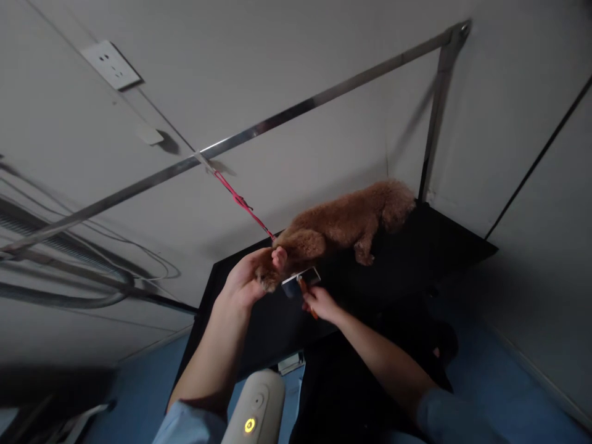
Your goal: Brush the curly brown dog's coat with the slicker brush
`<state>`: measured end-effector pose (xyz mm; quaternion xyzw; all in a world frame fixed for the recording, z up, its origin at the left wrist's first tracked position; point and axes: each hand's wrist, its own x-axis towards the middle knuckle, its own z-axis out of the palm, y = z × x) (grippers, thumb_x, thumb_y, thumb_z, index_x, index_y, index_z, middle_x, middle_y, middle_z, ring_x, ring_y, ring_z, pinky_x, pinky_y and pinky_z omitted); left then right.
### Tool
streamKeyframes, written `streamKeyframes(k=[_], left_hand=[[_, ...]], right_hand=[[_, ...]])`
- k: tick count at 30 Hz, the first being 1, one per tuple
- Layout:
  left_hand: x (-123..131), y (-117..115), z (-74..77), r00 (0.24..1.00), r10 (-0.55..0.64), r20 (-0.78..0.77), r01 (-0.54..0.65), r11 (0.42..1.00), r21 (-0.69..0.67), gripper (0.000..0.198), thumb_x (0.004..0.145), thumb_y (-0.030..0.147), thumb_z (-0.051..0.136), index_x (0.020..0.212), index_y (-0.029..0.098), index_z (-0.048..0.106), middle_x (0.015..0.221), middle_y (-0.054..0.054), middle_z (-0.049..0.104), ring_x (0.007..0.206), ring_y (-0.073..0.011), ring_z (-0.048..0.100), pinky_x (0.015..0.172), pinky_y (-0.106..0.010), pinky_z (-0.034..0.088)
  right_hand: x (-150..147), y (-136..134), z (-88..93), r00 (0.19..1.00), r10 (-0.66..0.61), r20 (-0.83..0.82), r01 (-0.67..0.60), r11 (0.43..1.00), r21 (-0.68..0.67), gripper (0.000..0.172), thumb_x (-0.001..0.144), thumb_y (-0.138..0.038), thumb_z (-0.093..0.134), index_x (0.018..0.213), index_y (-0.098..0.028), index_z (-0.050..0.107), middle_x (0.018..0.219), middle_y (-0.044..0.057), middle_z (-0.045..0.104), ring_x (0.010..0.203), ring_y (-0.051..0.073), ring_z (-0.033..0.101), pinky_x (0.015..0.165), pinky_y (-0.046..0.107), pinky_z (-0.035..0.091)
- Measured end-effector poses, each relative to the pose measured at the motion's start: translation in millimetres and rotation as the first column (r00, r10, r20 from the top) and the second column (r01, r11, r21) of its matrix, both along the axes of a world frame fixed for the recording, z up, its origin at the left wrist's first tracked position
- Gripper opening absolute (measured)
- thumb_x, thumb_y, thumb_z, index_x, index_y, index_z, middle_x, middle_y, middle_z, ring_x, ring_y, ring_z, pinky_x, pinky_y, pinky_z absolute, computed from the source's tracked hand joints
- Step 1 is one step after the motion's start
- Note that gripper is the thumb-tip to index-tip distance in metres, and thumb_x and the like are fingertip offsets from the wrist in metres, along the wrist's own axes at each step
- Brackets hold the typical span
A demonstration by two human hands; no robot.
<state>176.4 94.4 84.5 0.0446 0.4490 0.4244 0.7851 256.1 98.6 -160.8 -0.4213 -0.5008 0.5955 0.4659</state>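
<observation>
A small curly brown dog stands on a black grooming table. A red leash ties it to a metal bar overhead. My left hand is closed around the dog's head or front paw; which one I cannot tell. My right hand grips the orange handle of a slicker brush, held just under the dog's chest.
A white device with a lit yellow button sits close under my arms. Grey hoses and cables run along the wall at left, and a wall socket is above them. The floor is blue.
</observation>
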Motion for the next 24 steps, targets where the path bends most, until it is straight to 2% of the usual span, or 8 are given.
streamKeyframes(k=[3,6,10,14,17,19,22,24], left_hand=[[-1,-1,-1.7,1.000,-0.010,-0.004,0.010,1.000,0.022,0.017,0.092,0.013,0.033,0.091,0.009,0.049,0.067,-0.007,0.058,0.046,-0.0109,0.060,0.043,-0.019,0.055],[-4,-3,-4.6,1.000,-0.013,-0.020,0.014,0.998,0.054,0.017,0.093,0.012,0.032,0.093,0.008,0.049,0.068,-0.007,0.058,0.046,-0.0111,0.060,0.043,-0.019,0.055],[-7,-7,-5.0,0.999,-0.024,-0.030,0.024,0.999,0.023,0.017,0.093,0.014,0.032,0.093,0.009,0.048,0.068,-0.007,0.057,0.046,-0.0113,0.060,0.042,-0.018,0.054],[-9,-10,-2.9,0.998,-0.052,0.029,0.051,0.998,0.030,0.013,0.092,0.013,0.033,0.088,0.012,0.045,0.067,-0.005,0.054,0.045,-0.0102,0.058,0.041,-0.018,0.053],[-10,-12,-2.6,0.995,-0.071,0.066,0.071,0.997,0.009,0.014,0.092,0.012,0.032,0.082,0.015,0.041,0.062,-0.002,0.049,0.042,-0.0091,0.055,0.039,-0.017,0.051],[-10,-14,-3.5,0.996,-0.065,0.058,0.065,0.998,-0.002,0.014,0.091,0.011,0.031,0.082,0.016,0.040,0.062,-0.001,0.048,0.041,-0.0085,0.053,0.038,-0.016,0.050],[-10,-16,-5.5,0.996,-0.062,0.061,0.061,0.998,0.011,0.013,0.090,0.009,0.033,0.082,0.016,0.040,0.063,-0.001,0.048,0.042,-0.0087,0.054,0.039,-0.016,0.050],[-10,-16,-6.6,0.994,-0.071,0.079,0.070,0.997,0.012,0.012,0.089,0.009,0.034,0.082,0.016,0.040,0.063,-0.001,0.049,0.043,-0.0086,0.055,0.040,-0.016,0.051]], right_hand=[[5,-1,5.0,0.998,-0.062,-0.007,0.063,0.995,0.072,0.018,0.089,-0.027,0.049,0.087,-0.015,0.062,0.070,0.003,0.068,0.064,0.015,0.064,0.063,0.026,0.049],[13,-5,10.6,0.970,-0.191,0.147,0.170,0.975,0.144,0.018,0.090,-0.024,0.048,0.090,-0.016,0.064,0.081,0.006,0.071,0.076,0.017,0.066,0.071,0.026,0.049],[27,-19,24.5,0.933,-0.174,0.316,0.128,0.979,0.159,0.019,0.090,-0.023,0.049,0.088,-0.017,0.066,0.075,0.006,0.072,0.070,0.018,0.067,0.068,0.027,0.048],[56,-26,40.9,0.830,-0.394,0.395,0.237,0.890,0.390,0.023,0.090,-0.025,0.049,0.105,-0.020,0.066,0.102,0.009,0.071,0.094,0.022,0.066,0.083,0.030,0.045],[73,-30,45.0,0.753,-0.428,0.499,0.347,0.904,0.250,0.025,0.091,-0.022,0.045,0.105,-0.018,0.066,0.095,0.010,0.072,0.088,0.022,0.067,0.080,0.030,0.046],[76,-33,48.8,0.753,-0.423,0.504,0.333,0.906,0.262,0.026,0.092,-0.023,0.044,0.106,-0.018,0.067,0.093,0.009,0.071,0.087,0.021,0.066,0.080,0.029,0.047],[79,-36,59.0,0.757,-0.466,0.458,0.234,0.848,0.475,0.026,0.092,-0.027,0.048,0.108,-0.021,0.067,0.102,0.008,0.068,0.095,0.019,0.063,0.086,0.027,0.045],[86,-37,64.0,0.709,-0.505,0.491,0.256,0.834,0.489,0.026,0.092,-0.028,0.049,0.108,-0.021,0.068,0.102,0.008,0.067,0.094,0.019,0.063,0.085,0.027,0.046]])
